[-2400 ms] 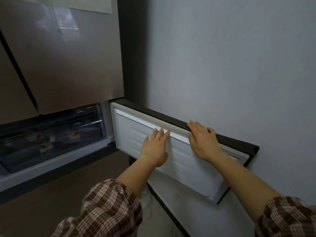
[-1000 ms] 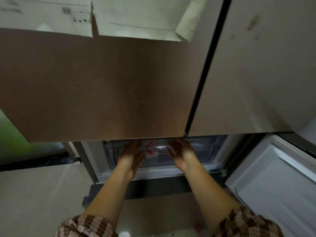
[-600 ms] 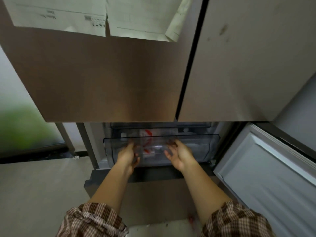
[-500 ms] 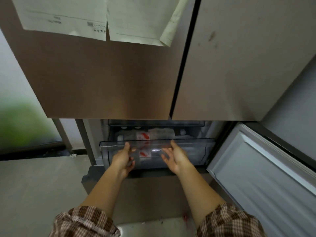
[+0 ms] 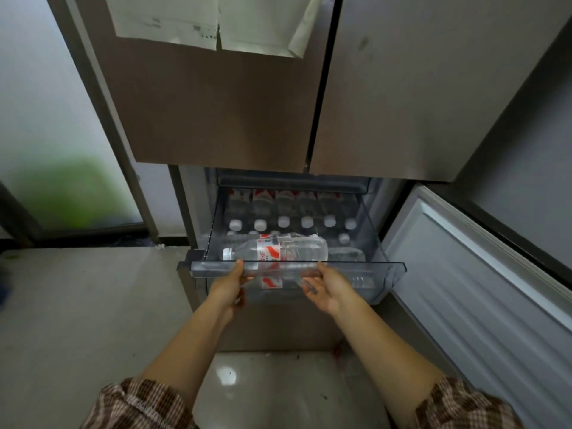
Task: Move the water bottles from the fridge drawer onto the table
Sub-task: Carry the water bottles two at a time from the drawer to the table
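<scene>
The clear plastic fridge drawer point(image 5: 376, 243) stands pulled out below the closed upper doors. Several water bottles with white caps and red-and-white labels lie in a row at its back point(image 5: 283, 212). One water bottle point(image 5: 278, 250) lies crosswise on top near the front, cap to the left. My left hand point(image 5: 227, 287) grips the drawer's front lip point(image 5: 365, 267) from below, left of centre. My right hand point(image 5: 326, 289) holds the same lip, right of centre, fingers curled under it.
The lower fridge door point(image 5: 483, 298) hangs open at the right, its white ribbed inner face towards me. Papers point(image 5: 198, 21) are stuck on the upper left door. A frosted glass door point(image 5: 52, 134) is at the left. Pale floor point(image 5: 77, 320) lies below.
After swinging the lower door open, both hands took the drawer's front lip and pulled it out towards me. The bottles inside have come into view.
</scene>
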The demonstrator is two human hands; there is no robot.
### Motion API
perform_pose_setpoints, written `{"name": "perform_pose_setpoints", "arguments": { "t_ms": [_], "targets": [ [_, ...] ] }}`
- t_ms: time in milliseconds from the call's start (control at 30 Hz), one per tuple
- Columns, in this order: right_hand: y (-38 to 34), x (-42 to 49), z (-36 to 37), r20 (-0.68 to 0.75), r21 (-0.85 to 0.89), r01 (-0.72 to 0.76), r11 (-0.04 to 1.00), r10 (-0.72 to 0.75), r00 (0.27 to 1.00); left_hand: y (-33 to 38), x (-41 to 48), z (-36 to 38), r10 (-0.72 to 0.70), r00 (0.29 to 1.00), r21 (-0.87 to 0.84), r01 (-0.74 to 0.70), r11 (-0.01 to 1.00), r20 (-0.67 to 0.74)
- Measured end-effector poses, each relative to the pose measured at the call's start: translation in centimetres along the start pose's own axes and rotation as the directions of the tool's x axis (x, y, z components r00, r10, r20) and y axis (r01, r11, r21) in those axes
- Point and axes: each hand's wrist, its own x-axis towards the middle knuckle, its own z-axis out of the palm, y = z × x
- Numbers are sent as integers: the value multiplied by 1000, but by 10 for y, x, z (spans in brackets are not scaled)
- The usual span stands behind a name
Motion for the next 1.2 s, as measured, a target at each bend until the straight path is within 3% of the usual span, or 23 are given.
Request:
{"name": "perform_pose_setpoints", "arguments": {
  "t_ms": [233, 333, 433, 533, 633, 700, 767, 833, 900, 1067, 1200],
  "targets": [
    [2, 3, -3, -28, -9, 16, 1000, -16, 999, -1, -11, -2, -5, 1000, -68, 6, 998, 23],
    [-3, -10, -9, 18, -260, 4, 966, 0, 1000, 3, -14, -8, -13, 998, 31, 11, 999, 60],
    [-15, -28, -15, 118, -596, 29, 803, 52, 992, 12, -21, -20, -12, 993, 326, -26, 945, 115],
    [-34, -28, -8, 197, -708, 193, 680, -72, 978, 31, -21, -35, 21, 975, 565, -145, 812, 220],
    [-64, -11, 8, 229, -722, 359, 592, -285, 931, 58, -9, -37, 236, 939, 591, -341, 731, 249],
    [-83, 9, 17, 213, -769, 411, 489, -410, 887, 72, 7, -34, 404, 877, 617, -472, 629, 259],
    [-95, 36, 21, 211, -869, 380, 316, -458, 863, 78, 31, -35, 445, 836, 755, -509, 414, 320],
    [-100, 62, 24, 178, -945, 272, 184, -408, 895, 79, 55, -36, 370, 864, 886, -428, 181, 341],
    [-99, 83, 26, 127, -980, 168, 107, -313, 941, 83, 70, -36, 256, 903, 919, -380, 102, 345],
    [-96, 103, 33, 52, -983, 74, 166, -133, 990, 95, 84, -32, -13, 914, 912, -407, -48, 407],
    [-97, 111, 27, 48, -928, 51, 370, -15, 999, 101, 86, -28, -51, 886, 884, -464, -67, 461]
  ]
}}
